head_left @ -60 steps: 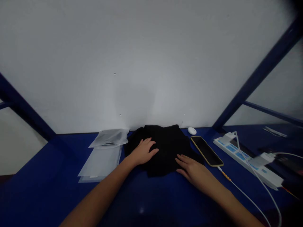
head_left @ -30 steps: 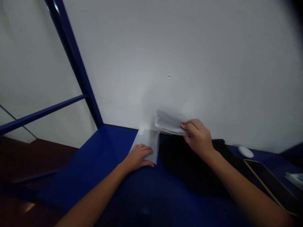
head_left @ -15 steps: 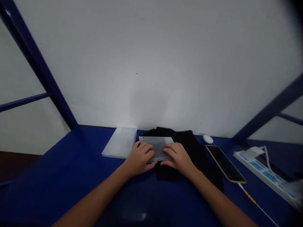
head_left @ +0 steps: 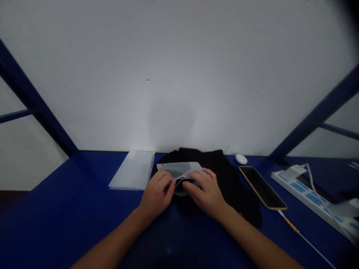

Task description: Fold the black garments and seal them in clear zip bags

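A frosted, whitish plastic bag (head_left: 179, 169) lies over a black cloth (head_left: 224, 175), in front of me. A small dark hole shows near its far left corner. Its near edge is lifted and parted, with a dark gap between the layers. My left hand (head_left: 157, 190) is closed on that edge at the left, thumb and fingers pinched together. At the right, my right hand (head_left: 206, 188) has its fingers on the upper layer and its thumb lower down by the gap. The fingers hide part of the near edge.
Flat white sheets or bags (head_left: 133, 170) lie stacked to the left on the blue table (head_left: 70, 213). To the right are a white oval object (head_left: 241, 159), a phone (head_left: 263, 188) on a cable and a power strip (head_left: 303, 194). A pale wall (head_left: 179, 74) stands behind.
The bag's near edge has been raised and parted from lying flat. My left fingers have closed into a pinch, and my right hand has turned over the edge. The view has shifted slightly.
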Action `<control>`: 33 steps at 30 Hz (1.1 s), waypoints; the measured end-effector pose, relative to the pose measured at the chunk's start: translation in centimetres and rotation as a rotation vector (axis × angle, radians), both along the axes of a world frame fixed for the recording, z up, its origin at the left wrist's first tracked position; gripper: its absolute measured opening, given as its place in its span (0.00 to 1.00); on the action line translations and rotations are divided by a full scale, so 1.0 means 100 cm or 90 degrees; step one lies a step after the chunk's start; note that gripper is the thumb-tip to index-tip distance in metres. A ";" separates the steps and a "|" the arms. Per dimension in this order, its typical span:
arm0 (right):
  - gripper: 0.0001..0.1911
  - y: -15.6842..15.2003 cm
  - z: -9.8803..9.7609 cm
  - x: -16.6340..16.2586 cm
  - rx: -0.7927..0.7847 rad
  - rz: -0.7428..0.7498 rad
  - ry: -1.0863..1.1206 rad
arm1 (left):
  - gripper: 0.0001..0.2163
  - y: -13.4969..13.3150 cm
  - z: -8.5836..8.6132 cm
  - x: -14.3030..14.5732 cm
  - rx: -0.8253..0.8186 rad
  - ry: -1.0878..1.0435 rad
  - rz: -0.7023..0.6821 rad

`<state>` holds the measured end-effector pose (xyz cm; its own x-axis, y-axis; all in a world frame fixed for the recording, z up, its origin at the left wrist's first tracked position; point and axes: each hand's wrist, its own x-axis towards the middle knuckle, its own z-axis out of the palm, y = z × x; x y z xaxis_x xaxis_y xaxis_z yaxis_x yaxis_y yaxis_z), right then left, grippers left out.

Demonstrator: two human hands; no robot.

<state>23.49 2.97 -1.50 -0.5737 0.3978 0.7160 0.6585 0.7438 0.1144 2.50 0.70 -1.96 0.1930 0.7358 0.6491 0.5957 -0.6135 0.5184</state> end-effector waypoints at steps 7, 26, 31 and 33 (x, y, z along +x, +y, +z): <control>0.13 -0.006 0.007 -0.011 -0.038 -0.059 -0.060 | 0.07 -0.010 0.005 0.005 -0.007 -0.045 0.012; 0.08 0.003 -0.008 -0.013 0.014 -0.055 -0.115 | 0.03 -0.038 0.014 0.022 0.048 0.011 -0.122; 0.09 0.007 -0.017 -0.005 0.095 0.062 -0.012 | 0.04 -0.028 0.019 0.004 0.038 -0.010 -0.081; 0.09 0.007 -0.018 -0.001 0.104 0.079 0.027 | 0.07 -0.018 0.019 -0.006 -0.046 -0.078 -0.003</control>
